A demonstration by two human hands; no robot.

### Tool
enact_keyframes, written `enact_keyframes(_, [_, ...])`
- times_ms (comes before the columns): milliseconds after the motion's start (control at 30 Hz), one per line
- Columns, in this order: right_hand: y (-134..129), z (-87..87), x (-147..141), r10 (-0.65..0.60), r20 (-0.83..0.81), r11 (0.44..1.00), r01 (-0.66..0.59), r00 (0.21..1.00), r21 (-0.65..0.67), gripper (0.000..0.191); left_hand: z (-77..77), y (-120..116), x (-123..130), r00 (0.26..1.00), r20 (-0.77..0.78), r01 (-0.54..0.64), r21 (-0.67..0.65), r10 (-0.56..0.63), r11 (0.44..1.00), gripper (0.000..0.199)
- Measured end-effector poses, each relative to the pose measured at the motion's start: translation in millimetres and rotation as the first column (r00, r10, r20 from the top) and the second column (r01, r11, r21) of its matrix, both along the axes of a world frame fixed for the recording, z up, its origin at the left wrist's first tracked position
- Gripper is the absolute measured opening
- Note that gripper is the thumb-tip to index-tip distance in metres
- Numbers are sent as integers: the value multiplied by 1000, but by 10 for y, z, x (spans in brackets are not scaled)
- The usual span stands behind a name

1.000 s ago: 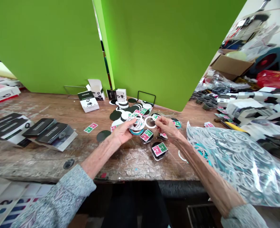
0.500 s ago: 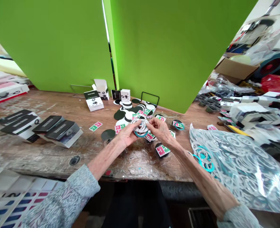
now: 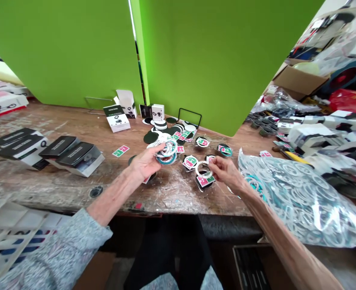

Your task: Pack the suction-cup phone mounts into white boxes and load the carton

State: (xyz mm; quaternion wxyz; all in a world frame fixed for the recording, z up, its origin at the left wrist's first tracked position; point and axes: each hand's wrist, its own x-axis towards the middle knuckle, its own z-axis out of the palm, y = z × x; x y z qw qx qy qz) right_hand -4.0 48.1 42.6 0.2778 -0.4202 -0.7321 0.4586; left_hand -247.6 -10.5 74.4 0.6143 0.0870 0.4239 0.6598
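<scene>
My left hand (image 3: 146, 161) is closed on a bunch of white and teal rings (image 3: 168, 151) over the middle of the table. To its right, my right hand (image 3: 224, 168) pinches one white ring (image 3: 203, 169) above a dark round piece with a pink-and-green card (image 3: 206, 180). Similar round pieces with cards, such as one near the back (image 3: 202, 141) and one with a teal rim (image 3: 225, 150), lie around it. Black and white discs (image 3: 160, 125) are piled behind my left hand.
A clear bag of rings (image 3: 301, 197) covers the table's right side. Black-and-white boxes (image 3: 81, 158) stand on the left, more (image 3: 116, 118) at the back. Green panels (image 3: 190, 60) rise behind, with a black wire stand (image 3: 190, 117). Small boxes (image 3: 310, 137) crowd the far right.
My hands have moved apart. The right hand has drawn one white ring away from the bunch, toward the right; the left hand has shifted left with the other rings.
</scene>
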Motion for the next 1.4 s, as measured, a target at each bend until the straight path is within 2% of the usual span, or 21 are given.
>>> enact_keyframes(67, [-88,-128,153,-41,196,983,5,980,181,21,41,-42,-118,1000,-2,-22,-6,22,1000,14])
enact_keyframes(133, [-166,-178,190,-150,329,920,9,932,393,14,81,-88,-220,998,-9,-57,-10,57,998,14])
enact_keyframes(200, [-225,-112,85,-228,336,846,15,914,533,16,114,-140,-286,997,-22,-79,-5,79,997,15])
enact_keyframes(233, [-246,-43,-22,-217,303,834,15,928,552,18,125,-168,-303,996,-32,-87,0,87,996,15])
enact_keyframes(300, [-282,124,-325,-107,197,869,-5,975,496,20,130,-222,-308,995,-48,-91,4,91,996,13])
enact_keyframes(400, [-315,295,-891,86,-2,945,-81,996,317,21,107,-300,-287,994,-56,-98,-10,98,995,8])
enact_keyframes(467, [-303,293,-1233,140,-131,969,-108,982,222,20,86,-355,-298,993,-51,-108,-15,107,994,6])
enact_keyframes(533, [-266,221,-1480,156,-247,985,-132,956,112,19,66,-414,-344,992,-45,-120,-8,120,993,6])
enact_keyframes(667, [-212,97,-1719,147,-360,978,-191,921,-89,17,17,-516,-492,992,-47,-113,24,114,993,12])
enact_keyframes(833, [-261,176,-1852,135,-363,952,-223,922,-209,10,-57,-610,-682,992,-32,-118,-12,118,993,15])
enact_keyframes(900, [-284,183,-1846,115,-356,944,-214,927,-252,12,-80,-673,-797,987,-25,-158,-32,158,987,14])
enact_keyframes(967, [-310,123,-1795,131,-306,944,-213,943,-252,15,-99,-760,-938,972,-34,-234,-36,233,972,13])
enact_keyframes(1067, [-378,-44,-1693,239,-127,951,-259,963,-171,17,-131,-895,-1126,951,-57,-307,-46,305,950,13])
enact_keyframes(1167, [-463,-132,-1649,290,158,948,-305,944,85,12,-170,-954,-1189,951,-57,-308,-51,305,950,13])
enact_keyframes(1233, [-488,-87,-1666,192,332,914,-292,923,282,6,-190,-924,-1155,955,-58,-293,-45,290,955,14])
enact_keyframes(1267, [-482,-40,-1685,134,368,898,-270,920,348,6,-195,-889,-1121,957,-65,-286,-45,283,957,14])
enact_keyframes(1333, [-438,66,-1744,101,302,905,-214,948,369,12,-189,-791,-1036,958,-91,-278,-45,273,960,13])
enact_keyframes(1400, [-365,143,-1824,178,106,938,-201,978,283,19,-163,-673,-942,961,-108,-259,-31,254,965,12])
